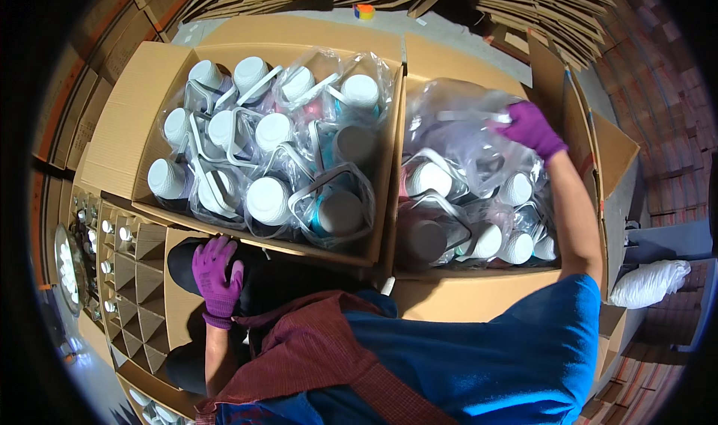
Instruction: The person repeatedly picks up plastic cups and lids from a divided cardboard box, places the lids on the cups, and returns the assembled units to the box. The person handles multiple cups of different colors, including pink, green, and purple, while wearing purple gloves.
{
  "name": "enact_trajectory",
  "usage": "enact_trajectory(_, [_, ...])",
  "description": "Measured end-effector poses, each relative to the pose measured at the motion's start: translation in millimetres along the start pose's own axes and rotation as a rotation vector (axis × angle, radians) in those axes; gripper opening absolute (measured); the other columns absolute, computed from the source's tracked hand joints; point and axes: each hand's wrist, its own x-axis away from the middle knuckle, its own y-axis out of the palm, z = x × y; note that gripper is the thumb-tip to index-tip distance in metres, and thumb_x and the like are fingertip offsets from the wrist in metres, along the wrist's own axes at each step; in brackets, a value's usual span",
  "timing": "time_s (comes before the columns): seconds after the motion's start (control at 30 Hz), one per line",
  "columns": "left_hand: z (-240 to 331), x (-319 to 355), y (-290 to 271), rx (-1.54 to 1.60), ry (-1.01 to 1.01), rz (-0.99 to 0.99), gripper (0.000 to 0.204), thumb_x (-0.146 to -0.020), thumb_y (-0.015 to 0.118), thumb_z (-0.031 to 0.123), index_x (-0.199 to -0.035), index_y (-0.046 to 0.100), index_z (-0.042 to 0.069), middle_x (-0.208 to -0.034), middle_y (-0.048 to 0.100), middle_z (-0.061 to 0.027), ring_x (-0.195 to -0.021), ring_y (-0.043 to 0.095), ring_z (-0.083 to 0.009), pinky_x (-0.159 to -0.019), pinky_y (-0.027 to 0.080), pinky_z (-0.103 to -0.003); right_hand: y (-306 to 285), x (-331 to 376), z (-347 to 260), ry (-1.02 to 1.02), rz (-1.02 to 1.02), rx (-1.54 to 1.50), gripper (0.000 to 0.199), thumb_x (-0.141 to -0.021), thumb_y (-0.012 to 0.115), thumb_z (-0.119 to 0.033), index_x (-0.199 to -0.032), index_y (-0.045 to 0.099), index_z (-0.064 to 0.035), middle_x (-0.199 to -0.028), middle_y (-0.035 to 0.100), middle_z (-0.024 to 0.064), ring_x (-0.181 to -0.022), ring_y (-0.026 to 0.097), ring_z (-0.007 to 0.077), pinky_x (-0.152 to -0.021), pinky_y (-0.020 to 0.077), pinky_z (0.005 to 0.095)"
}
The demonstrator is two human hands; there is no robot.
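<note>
At the right of the frame, the purple-gloved right hand (529, 129) is up over the big brown cardboard carton (479, 298), the bare forearm climbing almost straight from the blue sleeve (523, 350), wrist bent so the fingers point left. And they're closed on a crumpled clear plastic bag (471, 144) at the upper right of the frame, above the white-capped bottles (488, 242) wrapped below it! A pale bar runs left from the fingertips; it looks like a handle, though the blur makes it hard to say whether the grip takes that or only the plastic.

Over to the lower left, the purple-gloved left hand (217, 271) lies palm down by a black-clothed knee (183, 262), fingers loosely bent and holding nothing, their tips close to the front edge of a second brown cardboard carton (138, 118). That one, upper centre-left, shows rows of bagged bottles with white round caps and angular handles (274, 132).
</note>
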Motion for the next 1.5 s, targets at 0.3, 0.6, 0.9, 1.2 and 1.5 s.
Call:
enact_trajectory(0.3, [5.0, -7.2, 10.3, -0.097, 0.027, 0.052, 0.038, -0.084, 0.064, 0.02, -0.12, 0.065, 0.009, -0.125, 0.063, -0.0127, -0.125, 0.053, -0.0346, -0.112, 0.032, -0.052, 158.3, 24.2, -97.9, 0.282, -0.156, 0.006, 0.065, -0.078, 0.072, -0.058, -0.118, 0.061, -0.0072, -0.102, 0.065, 0.0192, -0.098, 0.063, 0.0373, -0.088, 0.0476, 0.0483])
enact_trajectory(0.6, [-1.2, 16.2, 11.9, -0.066, 0.055, 0.187, 0.037, -0.084, 0.067, 0.026, -0.117, 0.065, 0.01, -0.122, 0.064, -0.0111, -0.119, 0.056, -0.0329, -0.11, 0.035, -0.052, 183.5, 24.0, -36.1, 0.682, -0.058, 0.107, 0.086, -0.072, 0.075, -0.061, -0.137, 0.053, -0.01, -0.124, 0.064, 0.0208, -0.119, 0.059, 0.0378, -0.106, 0.0376, 0.0483])
enact_trajectory(0.9, [1.4, 45.5, 6.4, -0.02, -0.013, 0.291, 0.033, -0.083, 0.068, 0.024, -0.113, 0.067, 0.009, -0.118, 0.066, -0.0119, -0.117, 0.058, -0.0335, -0.109, 0.036, -0.052, 147.8, 51.9, -137.5, 0.24, 0.249, -0.197, 0.028, -0.078, 0.071, -0.026, -0.098, 0.063, -0.0081, -0.092, 0.061, 0.0183, -0.089, 0.062, 0.0392, -0.079, 0.0497, 0.0492])
enact_trajectory(1.2, [-0.3, 10.0, 22.5, 0.588, -0.062, 0.312, 0.044, -0.083, 0.071, 0.014, -0.125, 0.063, 0.003, -0.125, 0.065, -0.0167, -0.112, 0.064, -0.0326, -0.094, 0.051, -0.038, -281.9, 169.1, -257.2, -0.338, 0.372, -0.263, 0.027, -0.085, 0.069, -0.019, -0.099, 0.06, 0.0021, -0.097, 0.058, 0.0088, -0.093, 0.055, 0.0217, -0.084, 0.0426, 0.0324])
enact_trajectory(1.5, [-74.8, 118.5, -151.8, 1.158, -0.19, 0.838, 0.061, -0.091, 0.071, 0.033, -0.139, 0.051, 0.0, -0.131, 0.06, -0.0088, -0.115, 0.057, -0.0169, -0.1, 0.045, -0.031, -120.0, 70.3, -331.3, -0.354, 0.181, -1.554, 0.029, -0.095, 0.061, -0.027, -0.11, 0.058, -0.0024, -0.107, 0.063, 0.0105, -0.097, 0.06, 0.0208, -0.094, 0.0475, 0.0356])
